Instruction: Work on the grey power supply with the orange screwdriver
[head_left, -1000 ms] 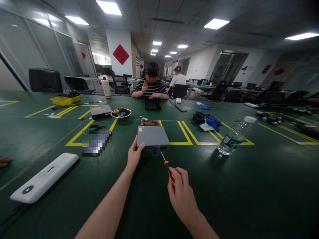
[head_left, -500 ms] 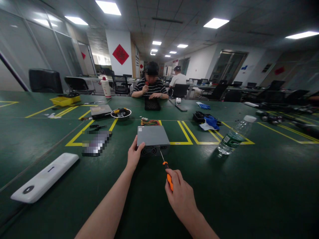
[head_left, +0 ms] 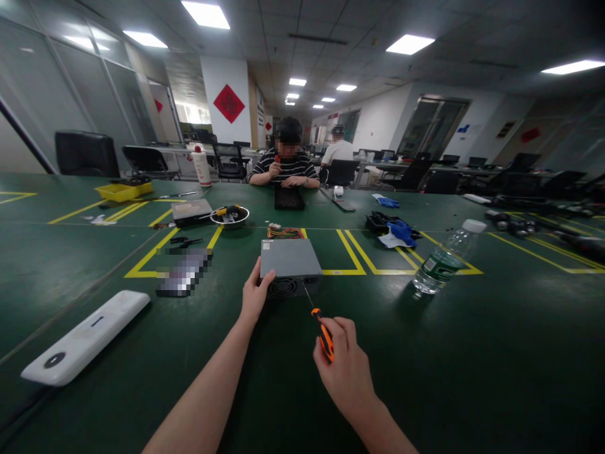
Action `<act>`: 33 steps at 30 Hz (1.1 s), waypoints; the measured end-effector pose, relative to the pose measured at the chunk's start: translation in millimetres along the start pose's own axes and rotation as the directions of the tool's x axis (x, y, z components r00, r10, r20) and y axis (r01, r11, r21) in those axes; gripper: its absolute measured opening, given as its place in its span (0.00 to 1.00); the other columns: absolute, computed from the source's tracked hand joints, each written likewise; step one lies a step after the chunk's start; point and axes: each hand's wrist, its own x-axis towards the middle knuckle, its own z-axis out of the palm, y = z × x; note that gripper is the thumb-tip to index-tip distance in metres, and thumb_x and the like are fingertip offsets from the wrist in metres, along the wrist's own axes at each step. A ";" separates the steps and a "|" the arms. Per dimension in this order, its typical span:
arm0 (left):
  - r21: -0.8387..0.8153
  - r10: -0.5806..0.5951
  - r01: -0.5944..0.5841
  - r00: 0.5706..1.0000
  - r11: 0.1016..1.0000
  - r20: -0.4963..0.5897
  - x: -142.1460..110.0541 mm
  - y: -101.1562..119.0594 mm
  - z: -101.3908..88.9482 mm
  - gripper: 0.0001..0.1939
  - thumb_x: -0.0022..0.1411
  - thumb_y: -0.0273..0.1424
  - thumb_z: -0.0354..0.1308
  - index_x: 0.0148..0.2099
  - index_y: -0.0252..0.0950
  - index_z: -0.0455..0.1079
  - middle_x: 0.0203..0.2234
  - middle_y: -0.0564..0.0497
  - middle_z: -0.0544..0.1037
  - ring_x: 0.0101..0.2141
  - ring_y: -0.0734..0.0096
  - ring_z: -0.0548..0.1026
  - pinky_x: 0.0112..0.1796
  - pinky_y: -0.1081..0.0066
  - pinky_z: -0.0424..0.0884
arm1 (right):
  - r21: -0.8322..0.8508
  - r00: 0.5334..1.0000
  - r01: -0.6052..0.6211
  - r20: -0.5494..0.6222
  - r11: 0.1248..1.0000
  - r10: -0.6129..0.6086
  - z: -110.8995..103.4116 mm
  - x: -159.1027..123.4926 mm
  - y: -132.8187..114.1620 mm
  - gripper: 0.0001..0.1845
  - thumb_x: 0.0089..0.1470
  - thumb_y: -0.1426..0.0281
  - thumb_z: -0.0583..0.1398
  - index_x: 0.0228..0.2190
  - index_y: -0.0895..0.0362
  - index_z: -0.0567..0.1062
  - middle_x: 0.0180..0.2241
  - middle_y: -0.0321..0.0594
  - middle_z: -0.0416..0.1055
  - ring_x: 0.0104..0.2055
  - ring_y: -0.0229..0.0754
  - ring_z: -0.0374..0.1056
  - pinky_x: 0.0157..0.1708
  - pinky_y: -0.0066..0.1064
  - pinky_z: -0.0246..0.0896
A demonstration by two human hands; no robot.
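A grey computer power supply (head_left: 290,257) lies on the green table, its fan grille and socket facing me. Coloured cables (head_left: 286,233) come out behind it. My left hand (head_left: 256,291) grips its left front corner, thumb at the front top edge and the other fingers along the side. In my right hand (head_left: 344,362) is an orange and black screwdriver (head_left: 326,340), held by the handle. Its thin shaft slants up and left, and the tip meets the front face between the grille and the socket. Whether it sits in a screw is too small to tell.
A water bottle (head_left: 442,258) stands to the right, with blue and white gloves (head_left: 399,234) behind it. On the left are a white camera-like device (head_left: 87,337), a blurred-out phone-like object (head_left: 185,272) and a round bowl (head_left: 242,217) with tools. A person (head_left: 283,165) sits opposite.
The screwdriver handle has turned in my right hand, and my fingers have shifted slightly around it. My left hand and the power supply stay in place.
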 end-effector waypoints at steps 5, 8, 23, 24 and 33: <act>-0.006 -0.004 0.004 1.000 1.000 0.010 0.3 -1.8 -0.3 0.34 0.51 0.40 0.58 0.59 0.42 0.55 0.53 0.51 0.67 0.54 0.63 0.63 0.54 0.65 0.56 | 0.004 0.997 0.054 0.056 0.999 -0.055 2.0 -0.1 2.5 0.14 0.59 0.69 0.47 0.38 0.58 0.70 0.30 0.40 0.67 0.23 0.33 0.65 0.20 0.23 0.61; -0.005 -0.006 0.006 1.000 1.000 -0.002 0.1 -2.0 0.1 0.34 0.51 0.40 0.58 0.59 0.42 0.55 0.54 0.51 0.66 0.54 0.63 0.63 0.54 0.65 0.56 | 0.116 1.000 0.015 0.019 0.993 -0.018 1.1 0.3 4.1 0.13 0.59 0.68 0.48 0.38 0.58 0.71 0.32 0.41 0.68 0.27 0.33 0.67 0.25 0.24 0.64; 0.055 -0.026 0.027 0.999 0.998 -0.024 -0.5 2.3 0.1 0.34 0.50 0.41 0.58 0.59 0.43 0.57 0.54 0.52 0.65 0.54 0.64 0.63 0.54 0.67 0.56 | 0.187 0.976 -0.157 -0.118 0.970 0.181 -33.3 -0.2 33.1 0.06 0.53 0.69 0.53 0.36 0.55 0.64 0.33 0.40 0.66 0.34 0.39 0.67 0.33 0.32 0.66; 0.056 -0.024 0.026 0.999 0.998 -0.027 -0.8 2.9 0.1 0.33 0.50 0.41 0.58 0.58 0.43 0.57 0.54 0.52 0.65 0.55 0.63 0.62 0.54 0.67 0.56 | 0.164 0.981 -0.139 -0.114 0.977 0.158 -32.4 -1.1 36.2 0.07 0.54 0.69 0.52 0.37 0.55 0.65 0.34 0.40 0.66 0.35 0.40 0.68 0.34 0.32 0.67; 0.044 -0.050 0.051 0.998 0.998 -0.024 -0.7 2.9 0.1 0.33 0.50 0.40 0.59 0.58 0.43 0.57 0.55 0.52 0.64 0.54 0.62 0.62 0.54 0.65 0.56 | 0.121 0.989 -0.117 -0.077 0.986 0.127 -15.5 1.1 38.9 0.08 0.56 0.68 0.50 0.37 0.55 0.65 0.35 0.41 0.66 0.34 0.39 0.69 0.33 0.31 0.67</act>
